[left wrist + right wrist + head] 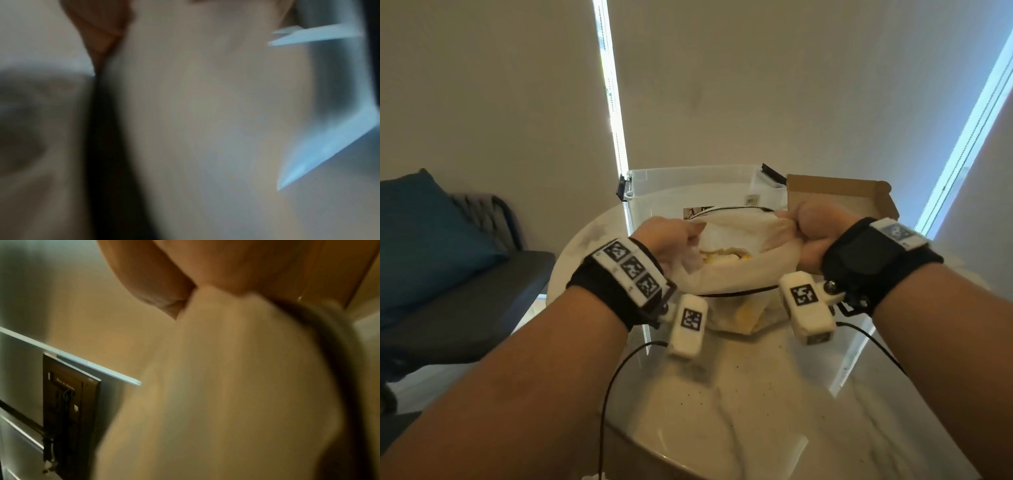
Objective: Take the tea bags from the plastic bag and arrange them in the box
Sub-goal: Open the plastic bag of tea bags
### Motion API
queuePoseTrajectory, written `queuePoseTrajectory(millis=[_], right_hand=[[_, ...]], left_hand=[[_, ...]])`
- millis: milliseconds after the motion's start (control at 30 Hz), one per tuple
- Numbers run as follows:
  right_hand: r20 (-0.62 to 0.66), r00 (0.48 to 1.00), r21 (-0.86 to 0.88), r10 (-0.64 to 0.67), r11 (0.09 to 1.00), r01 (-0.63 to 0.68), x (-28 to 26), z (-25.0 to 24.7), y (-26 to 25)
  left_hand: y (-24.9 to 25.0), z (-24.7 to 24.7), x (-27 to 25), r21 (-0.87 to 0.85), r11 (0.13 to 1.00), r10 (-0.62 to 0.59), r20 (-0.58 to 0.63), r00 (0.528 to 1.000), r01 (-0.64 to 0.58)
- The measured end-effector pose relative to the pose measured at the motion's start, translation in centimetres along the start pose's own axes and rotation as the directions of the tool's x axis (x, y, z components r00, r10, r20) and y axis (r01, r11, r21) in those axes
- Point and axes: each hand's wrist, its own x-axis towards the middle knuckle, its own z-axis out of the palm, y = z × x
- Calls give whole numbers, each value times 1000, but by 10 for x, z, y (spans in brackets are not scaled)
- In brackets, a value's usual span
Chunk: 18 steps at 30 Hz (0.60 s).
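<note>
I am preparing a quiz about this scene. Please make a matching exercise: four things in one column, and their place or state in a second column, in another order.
Things:
1. plastic bag
2. cardboard box
3. blue cushion
4. clear bin

Places or states:
a. far left, on a seat
b. held open by both hands
c. open, far right on the table
d. behind the bag

Pairs: 1-b, 2-c, 3-a, 4-d

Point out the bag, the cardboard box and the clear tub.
bag [753, 270]: head view, on its near wall below the open mouth.
cardboard box [835, 192]: head view, on the raised flap.
clear tub [688, 186]: head view, on the far wall.
</note>
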Motion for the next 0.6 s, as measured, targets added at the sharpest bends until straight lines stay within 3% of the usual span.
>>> queuePoseTrajectory(millis=[100,167,233,333,467,500,600], right_hand=[[75,996,-133,-47,989,57,3,6,3],[81,988,-199,-133,969,147,0,15,1],[-18,950,-378,-311,882,282,2,22,-2],[-46,867,-723,-496,616,314,11,21,4],[-28,866,-966,-499,238,106,22,10,16],[-30,860,-978,-509,191,79,22,10,16],[-47,843,-985,-536,164,49,20,17,11]], left_hand=[[3,-2,-2,-337,929,-88,199,976,153],[5,1,0,-469,872,-44,212,976,141],[6,3,-1,-543,835,4,175,985,93],[-2,5,-4,-562,826,-6,73,997,46],[-18,14,0,-376,926,-13,-86,996,-21],[-19,16,0,-317,948,-1,-96,995,-30],[-16,18,1,-271,960,40,-93,995,-64]])
